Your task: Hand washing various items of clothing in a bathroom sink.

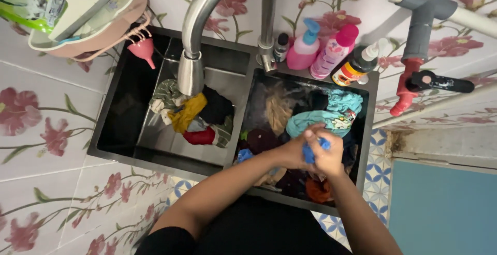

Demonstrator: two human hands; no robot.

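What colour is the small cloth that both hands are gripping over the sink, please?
Bright blue: the small cloth is bunched between the left hand and right hand, clearest in the head view.

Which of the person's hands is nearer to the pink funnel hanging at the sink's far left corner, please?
The left hand. Both hands clasp a small blue cloth over the right basin, far from the pink funnel; the right hand lies farther right.

Bottles lined up behind sink: small dark bottle, pink bottle with blue pump, striped pink bottle, dark squeeze bottle with orange-yellow label. Green packet top left corner.
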